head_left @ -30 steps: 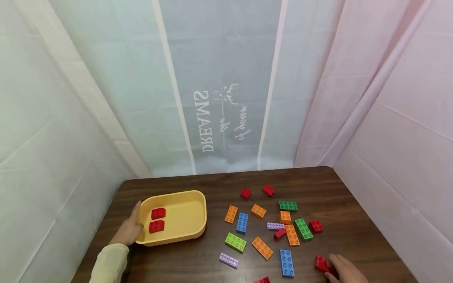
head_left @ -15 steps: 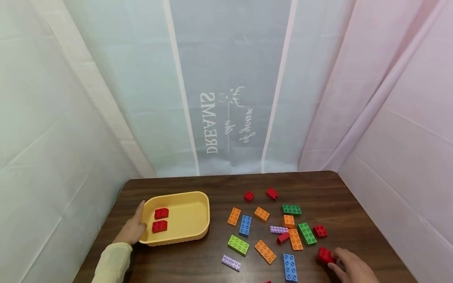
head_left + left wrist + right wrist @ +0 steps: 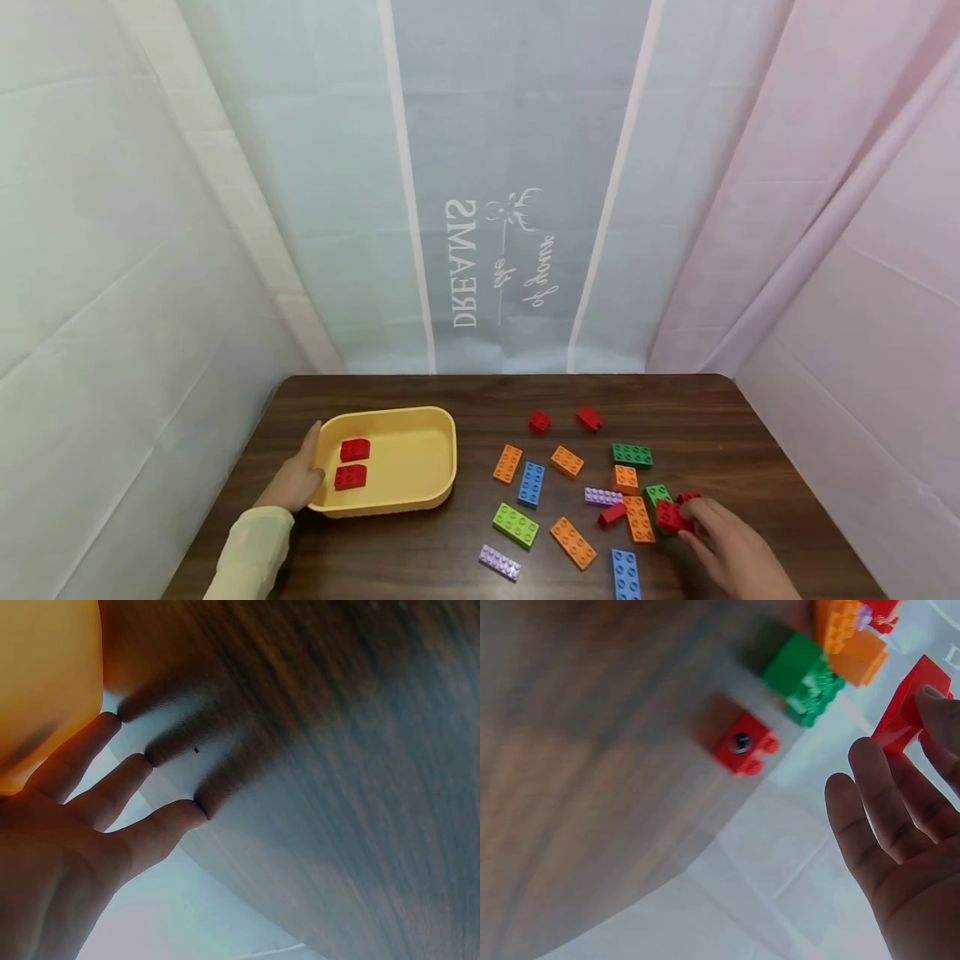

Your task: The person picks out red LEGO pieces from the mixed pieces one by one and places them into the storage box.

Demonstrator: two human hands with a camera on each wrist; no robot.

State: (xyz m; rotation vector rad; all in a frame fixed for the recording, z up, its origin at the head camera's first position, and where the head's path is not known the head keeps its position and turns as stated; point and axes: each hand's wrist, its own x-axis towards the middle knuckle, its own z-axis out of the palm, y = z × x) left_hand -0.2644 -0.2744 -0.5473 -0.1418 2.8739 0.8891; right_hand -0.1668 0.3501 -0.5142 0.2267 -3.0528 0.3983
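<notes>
My left hand (image 3: 295, 482) rests against the left side of a yellow tray (image 3: 456, 454). Three of its fingers (image 3: 105, 796) are straight and spread, with their tips on the tabletop in the left wrist view. Inside the tray lie two red bricks, one (image 3: 355, 450) behind the other (image 3: 350, 477). On the right, my right hand (image 3: 731, 546) pinches a red toy brick (image 3: 672, 517) between thumb and fingers, above the table. In the head view it partly covers a green brick (image 3: 659, 495) and a small red brick (image 3: 689, 497). That small brick has an eye mark in the right wrist view.
Several loose bricks cover the middle and right: orange (image 3: 573, 542), blue (image 3: 531, 484), lime (image 3: 515, 525), purple (image 3: 499, 562), dark green (image 3: 632, 455). Two red bricks, one (image 3: 539, 422) left of the other (image 3: 589, 418), lie farther back. Hanging cloth (image 3: 510, 350) stands behind the table.
My right hand has lifted the red brick off the table and carried it forward and left, over the green brick. The left hand stays at the tray. The head view has shifted.
</notes>
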